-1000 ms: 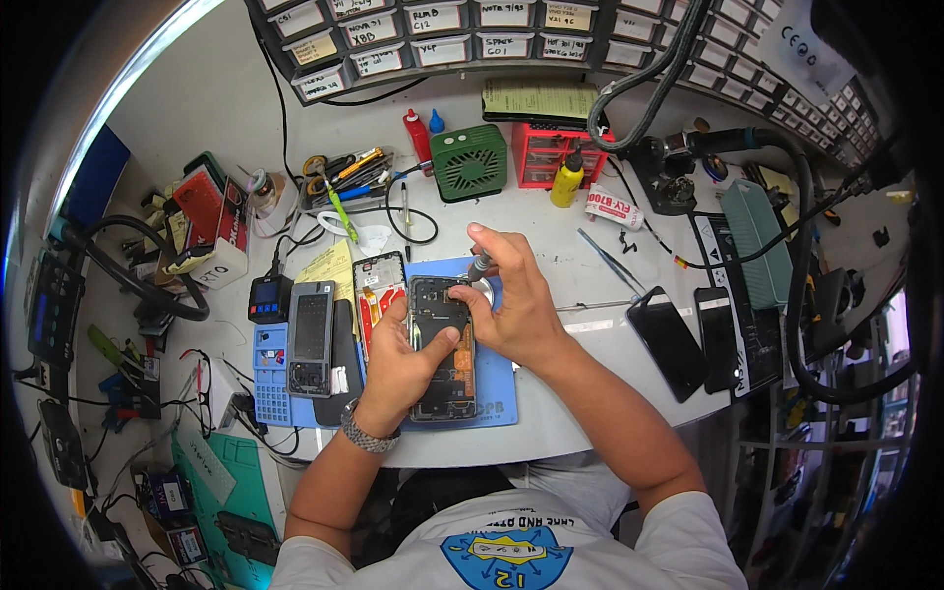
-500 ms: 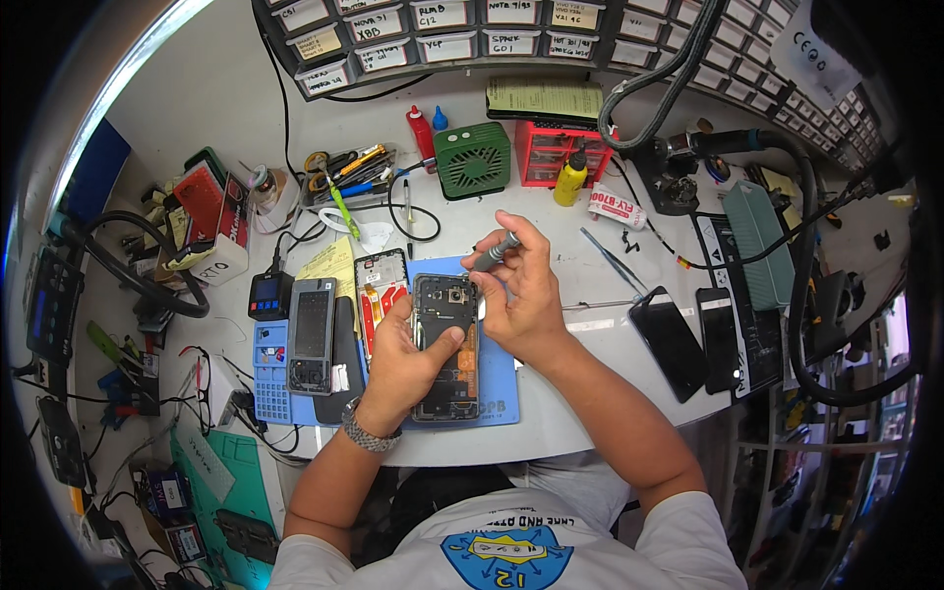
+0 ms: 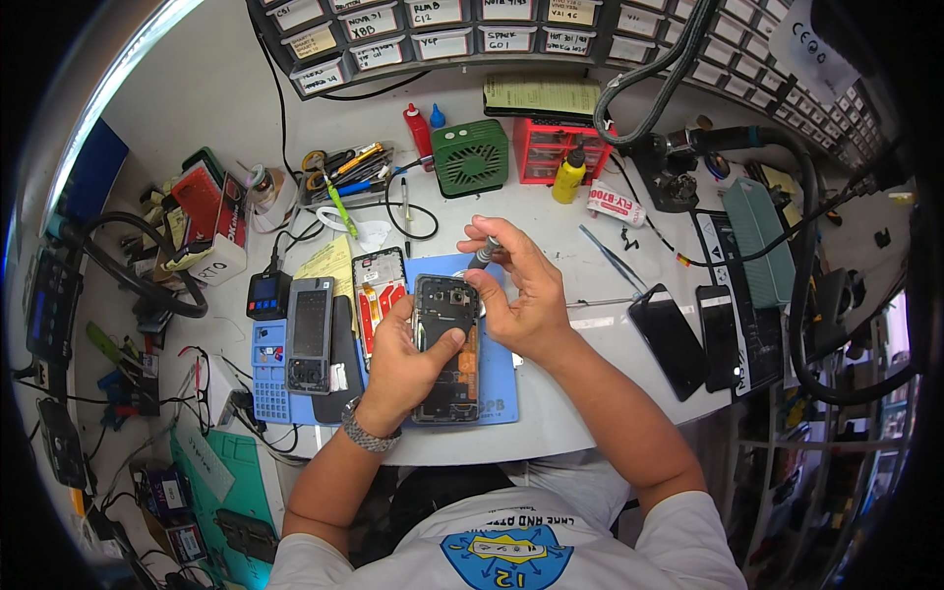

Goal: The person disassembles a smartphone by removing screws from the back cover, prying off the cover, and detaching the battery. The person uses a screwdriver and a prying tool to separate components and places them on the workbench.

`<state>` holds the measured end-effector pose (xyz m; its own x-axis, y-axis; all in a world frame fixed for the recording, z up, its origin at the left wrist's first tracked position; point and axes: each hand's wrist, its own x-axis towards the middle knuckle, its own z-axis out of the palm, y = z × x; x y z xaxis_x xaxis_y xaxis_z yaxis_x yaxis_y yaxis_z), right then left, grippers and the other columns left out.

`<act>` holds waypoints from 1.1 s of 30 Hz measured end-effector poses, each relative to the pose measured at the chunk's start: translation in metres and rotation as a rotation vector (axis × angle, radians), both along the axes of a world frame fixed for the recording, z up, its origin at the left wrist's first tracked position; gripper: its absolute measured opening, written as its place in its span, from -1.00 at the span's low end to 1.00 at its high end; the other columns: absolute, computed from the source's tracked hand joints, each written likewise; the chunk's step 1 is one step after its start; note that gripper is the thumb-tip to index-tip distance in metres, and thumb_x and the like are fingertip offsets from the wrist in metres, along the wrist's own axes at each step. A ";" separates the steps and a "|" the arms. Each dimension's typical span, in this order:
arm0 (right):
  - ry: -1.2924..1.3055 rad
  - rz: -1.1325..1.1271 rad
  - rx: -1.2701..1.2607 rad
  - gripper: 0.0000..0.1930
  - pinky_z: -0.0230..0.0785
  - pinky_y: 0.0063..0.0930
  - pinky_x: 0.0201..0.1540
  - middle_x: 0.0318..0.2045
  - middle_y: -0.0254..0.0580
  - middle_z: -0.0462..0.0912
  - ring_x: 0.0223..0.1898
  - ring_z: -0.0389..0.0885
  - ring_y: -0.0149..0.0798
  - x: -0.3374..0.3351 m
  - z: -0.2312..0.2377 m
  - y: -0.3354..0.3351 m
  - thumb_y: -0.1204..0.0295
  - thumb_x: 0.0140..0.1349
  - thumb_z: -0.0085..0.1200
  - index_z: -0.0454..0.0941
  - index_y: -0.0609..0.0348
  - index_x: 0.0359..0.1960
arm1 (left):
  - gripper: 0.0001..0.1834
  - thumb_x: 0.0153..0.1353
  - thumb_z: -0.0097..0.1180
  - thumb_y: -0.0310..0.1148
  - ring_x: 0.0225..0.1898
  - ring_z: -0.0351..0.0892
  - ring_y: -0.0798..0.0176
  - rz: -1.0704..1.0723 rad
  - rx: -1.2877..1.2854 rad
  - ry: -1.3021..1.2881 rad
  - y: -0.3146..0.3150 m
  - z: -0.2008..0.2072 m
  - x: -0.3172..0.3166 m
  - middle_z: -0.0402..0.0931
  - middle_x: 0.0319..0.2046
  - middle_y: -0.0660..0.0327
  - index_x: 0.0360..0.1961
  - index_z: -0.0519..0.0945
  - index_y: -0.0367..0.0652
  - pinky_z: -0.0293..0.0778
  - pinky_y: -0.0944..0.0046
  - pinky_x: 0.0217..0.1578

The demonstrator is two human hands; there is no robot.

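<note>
An opened phone point(image 3: 447, 383), its dark inside and orange ribbon showing, lies in the grip of my left hand point(image 3: 403, 356). My left thumb presses across its middle while the fingers wrap the left edge. At the phone's top right corner, my right hand point(image 3: 523, 295) pinches a small grey screwdriver point(image 3: 484, 256) between thumb and fingers. The screwdriver's tip is hidden from view. Under the phone is a blue work mat point(image 3: 500, 379). To the left lie a phone frame with red strips point(image 3: 379, 295) and a grey phone part point(image 3: 313, 334).
Two dark phones point(image 3: 669, 339) and tweezers point(image 3: 612, 256) lie to the right. A green fan point(image 3: 470, 157), a yellow bottle point(image 3: 568, 177) and a red drawer box point(image 3: 551, 147) stand at the back. Loose tools point(image 3: 354, 167) and cables sit at the back left.
The screwdriver has tipped more upright, and my right fingers have shifted slightly left and down around it. My left hand keeps its hold on the phone.
</note>
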<state>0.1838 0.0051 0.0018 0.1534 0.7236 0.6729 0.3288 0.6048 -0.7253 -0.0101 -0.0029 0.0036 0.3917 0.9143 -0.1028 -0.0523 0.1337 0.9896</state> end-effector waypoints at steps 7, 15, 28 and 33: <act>0.015 0.053 -0.055 -0.20 0.66 -0.35 0.05 0.15 0.00 0.50 -0.06 0.70 -0.20 -0.002 -0.007 0.001 0.68 0.19 0.44 0.37 0.08 0.47 | -0.54 0.31 0.39 -0.63 -0.01 0.73 0.37 -0.001 -0.004 -0.015 0.001 0.001 0.000 0.73 0.02 0.15 0.21 0.55 -0.34 0.64 0.33 0.07; -0.063 0.061 -0.073 -0.19 0.68 -0.35 -0.03 0.16 0.01 0.50 -0.04 0.71 -0.16 0.000 -0.013 -0.001 0.78 0.18 0.35 0.32 0.05 0.46 | -0.53 0.30 0.41 -0.62 0.00 0.72 0.37 0.003 0.008 0.000 0.001 0.003 0.000 0.73 0.01 0.15 0.20 0.55 -0.35 0.64 0.31 0.09; -0.154 -0.019 0.015 -0.19 0.69 -0.35 -0.08 0.12 0.02 0.55 -0.06 0.74 -0.17 -0.002 -0.011 0.001 0.82 0.17 0.32 0.34 0.00 0.44 | -0.55 0.32 0.39 -0.63 -0.06 0.75 0.39 0.003 -0.026 -0.027 0.000 0.003 0.001 0.74 0.00 0.15 0.19 0.55 -0.34 0.67 0.33 0.02; -0.054 0.059 -0.029 -0.23 0.70 -0.37 -0.07 0.10 0.00 0.57 -0.07 0.75 -0.19 0.000 -0.012 -0.002 0.81 0.19 0.33 0.39 0.03 0.43 | -0.55 0.32 0.39 -0.63 -0.05 0.75 0.39 -0.010 -0.013 -0.010 0.002 0.000 -0.001 0.74 -0.01 0.15 0.20 0.55 -0.34 0.67 0.34 0.02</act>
<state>0.1836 0.0034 -0.0100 0.0740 0.7494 0.6580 0.3328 0.6034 -0.7246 -0.0113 -0.0013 0.0034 0.4018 0.9091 -0.1102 -0.0611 0.1467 0.9873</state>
